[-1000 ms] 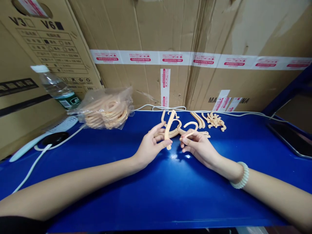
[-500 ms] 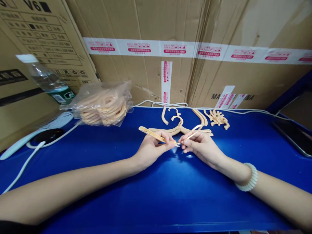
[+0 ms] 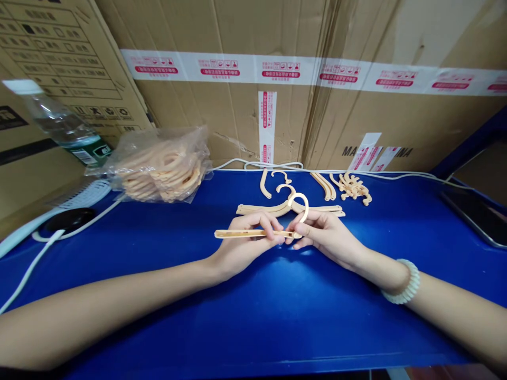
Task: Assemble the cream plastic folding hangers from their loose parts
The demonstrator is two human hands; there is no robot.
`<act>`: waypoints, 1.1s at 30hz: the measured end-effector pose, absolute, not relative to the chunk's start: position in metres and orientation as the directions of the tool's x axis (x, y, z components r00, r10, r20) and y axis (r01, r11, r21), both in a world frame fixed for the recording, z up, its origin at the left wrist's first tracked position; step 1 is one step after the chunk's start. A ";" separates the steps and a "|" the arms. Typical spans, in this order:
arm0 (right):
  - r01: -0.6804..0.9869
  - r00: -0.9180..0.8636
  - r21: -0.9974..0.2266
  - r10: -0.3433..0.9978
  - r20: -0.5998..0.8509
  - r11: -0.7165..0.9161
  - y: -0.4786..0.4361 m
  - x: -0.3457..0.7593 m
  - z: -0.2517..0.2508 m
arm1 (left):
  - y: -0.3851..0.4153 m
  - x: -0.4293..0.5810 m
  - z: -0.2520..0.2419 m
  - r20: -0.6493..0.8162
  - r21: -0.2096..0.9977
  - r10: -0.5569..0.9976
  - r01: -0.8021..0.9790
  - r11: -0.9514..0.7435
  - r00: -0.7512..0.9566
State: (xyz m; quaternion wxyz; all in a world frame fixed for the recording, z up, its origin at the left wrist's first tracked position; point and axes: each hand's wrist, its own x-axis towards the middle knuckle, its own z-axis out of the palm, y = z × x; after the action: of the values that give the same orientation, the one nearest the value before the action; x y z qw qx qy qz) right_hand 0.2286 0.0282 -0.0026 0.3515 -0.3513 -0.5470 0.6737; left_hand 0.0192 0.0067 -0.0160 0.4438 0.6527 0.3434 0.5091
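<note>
My left hand [image 3: 245,243] pinches a flat peach plastic hanger arm [image 3: 237,233] that lies level and points left. My right hand [image 3: 322,235] is closed on a small peach hook piece [image 3: 300,201], whose curved top rises above the fingers and whose foot meets the arm's right end. Both hands hover just over the blue table [image 3: 253,316]. Right behind them lies an assembled little hanger [image 3: 273,209] flat on the table.
A clear bag of peach hanger parts [image 3: 162,168] sits at the back left, beside a water bottle [image 3: 59,124]. Loose arms [image 3: 325,186] and hooks [image 3: 352,187] lie at the back right. A white cable [image 3: 24,272], a black disc [image 3: 69,220] and cardboard boxes [image 3: 277,79] border the table.
My left hand turned the arm piece from upright to level, pointing left. My right hand brought the hook up against the arm's right end.
</note>
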 end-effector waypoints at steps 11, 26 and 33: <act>-0.065 -0.456 -0.994 0.889 -0.047 -0.086 0.027 0.224 -0.005 | 0.007 0.021 -0.012 0.371 0.920 0.887 0.020 -0.391 0.275; 0.009 -0.425 -0.999 0.904 0.036 0.044 0.019 0.220 -0.003 | 0.005 0.024 -0.011 0.284 0.944 0.918 0.086 -0.318 0.276; 0.028 -0.385 -0.984 0.910 0.154 0.179 0.016 0.218 -0.001 | 0.007 0.026 -0.015 0.155 0.985 0.968 -0.103 -0.137 0.196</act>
State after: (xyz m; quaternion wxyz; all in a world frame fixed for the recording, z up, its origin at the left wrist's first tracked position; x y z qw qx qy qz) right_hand 0.2183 0.0155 -0.0012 0.4180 -0.3643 -0.6439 0.5272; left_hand 0.0260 0.0065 -0.0148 0.5320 0.5613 0.3852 0.5036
